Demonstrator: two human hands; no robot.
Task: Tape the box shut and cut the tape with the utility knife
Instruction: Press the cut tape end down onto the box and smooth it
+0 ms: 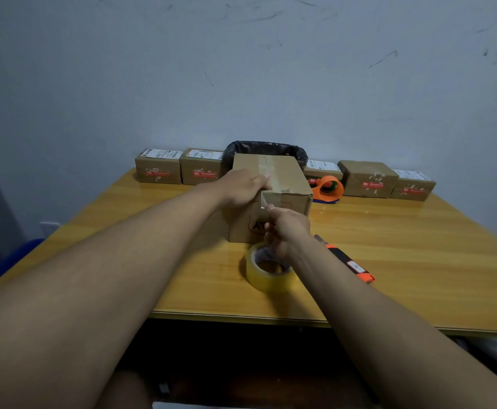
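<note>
A brown cardboard box (285,178) stands in the middle of the yellow wooden table (418,261), with a strip of clear tape along its top seam. My left hand (241,187) presses on the box's near top edge, thumb on the tape. My right hand (285,228) is at the box's front face, pinching the loose end of the tape (263,202) that hangs over the edge. A roll of clear tape (267,271) lies flat in front of the box, under my right wrist. The orange and black utility knife (350,262) lies to the right of the roll.
An orange tape dispenser (328,188) sits right of the box. Several small labelled cardboard parcels (158,169) line the table's back edge against the wall. A bin lined with a black bag (266,150) is behind the box. The table's front edge (241,315) is close to me.
</note>
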